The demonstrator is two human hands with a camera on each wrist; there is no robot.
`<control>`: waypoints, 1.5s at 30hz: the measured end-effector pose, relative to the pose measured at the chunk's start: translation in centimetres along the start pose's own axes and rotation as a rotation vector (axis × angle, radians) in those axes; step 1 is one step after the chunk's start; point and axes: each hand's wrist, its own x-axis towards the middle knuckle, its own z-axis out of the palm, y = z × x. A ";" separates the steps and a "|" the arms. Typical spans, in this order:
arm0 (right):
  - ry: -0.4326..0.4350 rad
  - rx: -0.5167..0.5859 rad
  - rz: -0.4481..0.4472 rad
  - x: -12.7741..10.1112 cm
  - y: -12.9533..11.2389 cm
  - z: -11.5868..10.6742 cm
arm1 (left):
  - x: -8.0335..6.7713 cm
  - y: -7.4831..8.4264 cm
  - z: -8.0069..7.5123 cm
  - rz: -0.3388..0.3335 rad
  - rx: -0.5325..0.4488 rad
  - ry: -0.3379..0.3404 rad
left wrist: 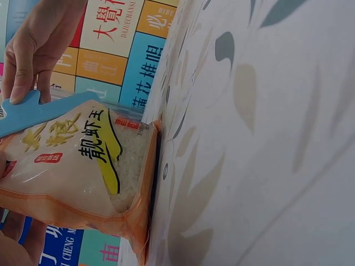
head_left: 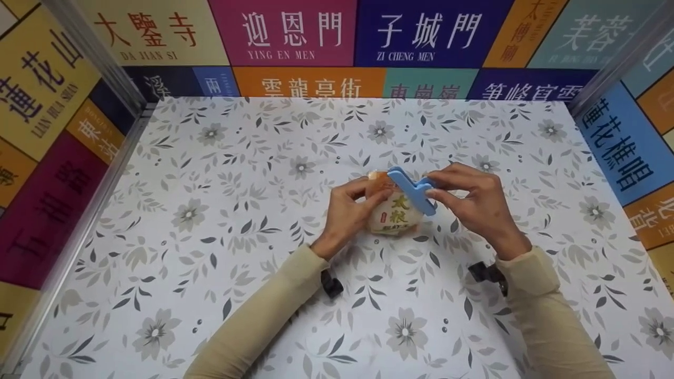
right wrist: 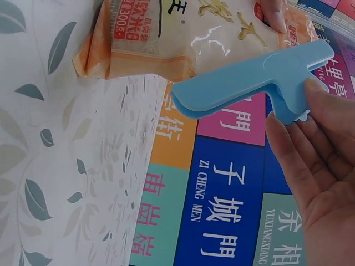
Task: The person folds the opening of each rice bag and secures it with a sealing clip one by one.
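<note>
A small clear bag of rice [head_left: 396, 218] with orange edges and printed characters stands upright on the table. My left hand [head_left: 348, 208] grips its upper left part, thumb across the front. The right hand [head_left: 474, 197] pinches the two handles of a light blue bag clip [head_left: 412, 190] between thumb and fingers. In the head view the clip slants over the bag's upper right corner. From the right wrist, the long clip bars [right wrist: 238, 80] lie along the bag's side edge, and a left fingertip [right wrist: 274, 14] presses the bag's face. The left wrist view shows the bag's base [left wrist: 147, 188] at the tabletop.
A white cloth with grey flowers and leaves [head_left: 263, 200] covers the table. Upright panels with coloured blocks and large characters [head_left: 295, 29] close off the back and both sides. Dark camera mounts [head_left: 330, 284] sit under the wrists.
</note>
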 end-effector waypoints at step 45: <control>-0.072 -0.006 0.213 -0.9 0.7 -0.5 | -0.1 -0.1 -1.3 -0.001 0.214 -0.170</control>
